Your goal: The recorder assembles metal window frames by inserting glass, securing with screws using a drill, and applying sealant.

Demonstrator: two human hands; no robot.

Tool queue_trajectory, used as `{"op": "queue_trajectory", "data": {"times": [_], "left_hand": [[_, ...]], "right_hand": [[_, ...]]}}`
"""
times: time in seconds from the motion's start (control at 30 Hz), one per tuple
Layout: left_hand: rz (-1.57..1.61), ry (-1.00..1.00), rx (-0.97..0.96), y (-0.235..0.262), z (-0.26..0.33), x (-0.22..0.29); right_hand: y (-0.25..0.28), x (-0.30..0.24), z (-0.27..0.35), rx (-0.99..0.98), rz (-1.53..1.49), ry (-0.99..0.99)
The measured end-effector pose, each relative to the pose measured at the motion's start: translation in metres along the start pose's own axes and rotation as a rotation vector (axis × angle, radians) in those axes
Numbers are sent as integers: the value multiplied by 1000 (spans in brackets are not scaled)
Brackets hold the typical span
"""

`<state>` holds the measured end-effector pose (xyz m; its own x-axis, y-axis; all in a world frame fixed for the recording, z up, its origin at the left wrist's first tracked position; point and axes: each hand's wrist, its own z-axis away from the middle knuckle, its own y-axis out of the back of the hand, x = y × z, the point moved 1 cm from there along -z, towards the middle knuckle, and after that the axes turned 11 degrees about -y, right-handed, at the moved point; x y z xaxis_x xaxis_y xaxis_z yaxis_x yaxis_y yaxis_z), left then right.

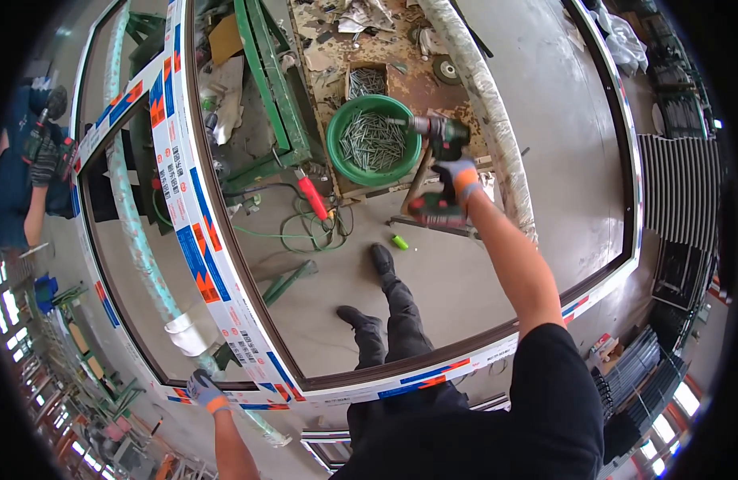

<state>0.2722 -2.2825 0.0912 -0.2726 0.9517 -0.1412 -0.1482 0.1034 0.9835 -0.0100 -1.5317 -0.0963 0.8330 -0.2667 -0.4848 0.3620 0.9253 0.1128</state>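
Drill (449, 139) (dark, red-marked), tip over green bucket (377, 178), jumbled screws (370, 142) inside; frame (185, 172) film-striped.

Right hand (457, 176) forward, left hand (206, 391) back

A fabrication workshop: large taped window frame (199, 240), cordless drill (447, 138), green basin (378, 178) of screws (372, 142), cluttered workbench (429, 90), stacked long profiles (630, 366)

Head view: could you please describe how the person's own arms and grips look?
The left grip and right grip wear grey gloves with orange parts. Both forearms are bare. The right sleeve is short and black; the left sleeve is out of view.
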Motion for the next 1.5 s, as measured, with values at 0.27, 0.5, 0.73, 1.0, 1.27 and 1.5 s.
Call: {"op": "queue_trajectory", "data": {"times": [0.27,0.5,0.73,1.0,1.27,1.5], "left_hand": [[577,-622,317,136,-129,285],[383,-954,-110,8,-211,548],[-5,-781,-351,-112,-242,661],[-28,-767,-392,-115,-244,668],[39,-1247,-114,-120,-241,675],[78,-1146,-197,-113,-238,688]], "right_hand": [[33,66,205,-169,-250,249],[59,138,250,-380,-544,115],[77,207,241,-32,-303,253],[73,201,246,-43,-310,159],[66,167,257,-38,-314,283],[82,216,237,-80,-248,128]]}}
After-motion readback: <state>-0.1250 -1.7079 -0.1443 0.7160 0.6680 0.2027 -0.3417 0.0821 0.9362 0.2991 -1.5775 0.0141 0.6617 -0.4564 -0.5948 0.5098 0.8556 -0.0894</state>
